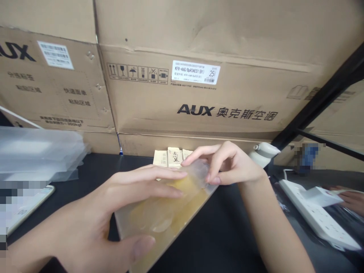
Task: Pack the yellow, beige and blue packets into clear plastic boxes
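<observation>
Large matte-brown cardboard boxes [148,110], lightly creased and printed in black, stood like a wall from nine o'clock over twelve to three. Below them, a smooth black tabletop [222,227] reached toward six o'clock. At nine o'clock lay a stack of plastic sleeves [36,155], milky, thin and loosely overlapping.

Just below the centre, at six o'clock, was a frosted pouch [174,214] — flat and oblong, with one long straight edge and something yellow, not identifiable, glowing hazily through its skin. It was probably light and somewhat pliable, firm enough to keep its edge yet soft enough to crease, and its smooth film was likely slippery. Nothing suggested that it was brittle. The best hold seemed to be a pinch on the narrow far end, with broad, gentle support along the body.

The left hand [96,204], toward eight o'clock, lay across the pouch with fingers stretched and thumb well apart; whether it gripped from beneath could not be told. The right hand [233,163], toward four o'clock, pinched the far end between thumb and bent fingers.

Smallest were the cream paper pieces [174,157] beyond the pouch — flat-faced, crisp-edged, with dark lettering.
</observation>
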Action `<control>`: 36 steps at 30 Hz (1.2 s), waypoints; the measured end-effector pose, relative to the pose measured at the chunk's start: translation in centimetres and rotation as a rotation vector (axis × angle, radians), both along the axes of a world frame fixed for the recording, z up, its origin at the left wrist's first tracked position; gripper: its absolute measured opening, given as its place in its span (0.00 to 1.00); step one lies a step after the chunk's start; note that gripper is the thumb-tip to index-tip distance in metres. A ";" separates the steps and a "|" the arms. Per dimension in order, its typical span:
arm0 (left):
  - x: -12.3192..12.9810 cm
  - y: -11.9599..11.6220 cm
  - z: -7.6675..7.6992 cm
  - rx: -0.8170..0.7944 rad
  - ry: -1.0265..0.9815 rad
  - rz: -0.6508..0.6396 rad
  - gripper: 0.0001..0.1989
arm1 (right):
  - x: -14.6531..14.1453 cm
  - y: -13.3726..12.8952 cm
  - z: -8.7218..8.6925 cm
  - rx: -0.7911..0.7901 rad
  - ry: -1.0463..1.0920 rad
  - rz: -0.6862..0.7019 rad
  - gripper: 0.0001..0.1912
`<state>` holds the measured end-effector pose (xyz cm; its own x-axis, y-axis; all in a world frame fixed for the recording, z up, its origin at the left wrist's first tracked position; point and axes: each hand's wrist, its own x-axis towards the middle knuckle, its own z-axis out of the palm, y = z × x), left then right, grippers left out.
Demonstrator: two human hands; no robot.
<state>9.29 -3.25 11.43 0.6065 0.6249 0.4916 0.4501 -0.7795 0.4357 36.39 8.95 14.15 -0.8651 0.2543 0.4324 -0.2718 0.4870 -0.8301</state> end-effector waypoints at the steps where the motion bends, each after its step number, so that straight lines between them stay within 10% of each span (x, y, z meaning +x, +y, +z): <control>1: 0.1 0.0 0.0 0.006 -0.005 0.011 0.26 | 0.0 0.0 0.0 -0.003 -0.006 -0.002 0.08; 36: -0.7 0.5 0.1 -0.048 0.023 -0.075 0.28 | -1.0 -2.3 0.2 0.230 0.107 -0.236 0.06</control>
